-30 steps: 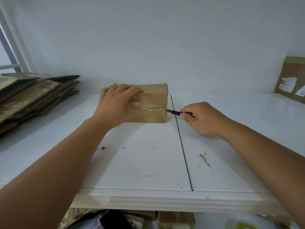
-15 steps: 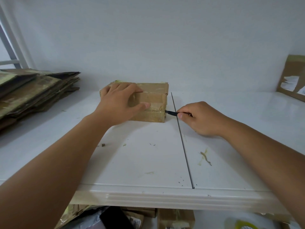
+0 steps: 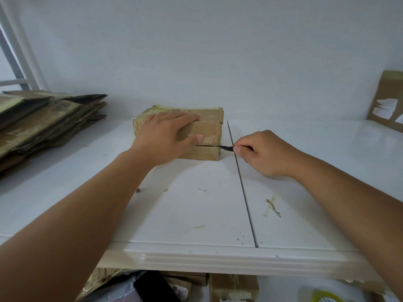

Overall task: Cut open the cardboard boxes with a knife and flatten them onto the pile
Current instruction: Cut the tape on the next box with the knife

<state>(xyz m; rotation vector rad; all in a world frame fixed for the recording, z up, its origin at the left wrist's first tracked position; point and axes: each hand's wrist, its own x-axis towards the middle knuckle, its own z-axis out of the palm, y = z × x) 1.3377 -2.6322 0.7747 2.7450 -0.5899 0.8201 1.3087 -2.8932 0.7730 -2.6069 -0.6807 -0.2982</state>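
Note:
A small taped cardboard box [image 3: 207, 129] stands on the white table [image 3: 185, 210] near the back wall. My left hand [image 3: 168, 136] lies over its top and front, fingers spread, thumb pressed on the front face. My right hand [image 3: 263, 152] grips a small black knife [image 3: 225, 148], whose tip touches the box's right front corner at a dark horizontal slit. A pile of flattened cardboard [image 3: 43, 120] lies at the far left of the table.
Another labelled cardboard box [image 3: 386, 101] leans at the far right. A dark seam [image 3: 242, 184] runs front to back across the tabletop beside the knife. Tape scraps dot the table. More boxes and packages [image 3: 233, 286] lie below the front edge.
The box has tipped so its front face shows more, and a slit is visible along it. My left thumb slid right on the front. The knife stays at the right corner.

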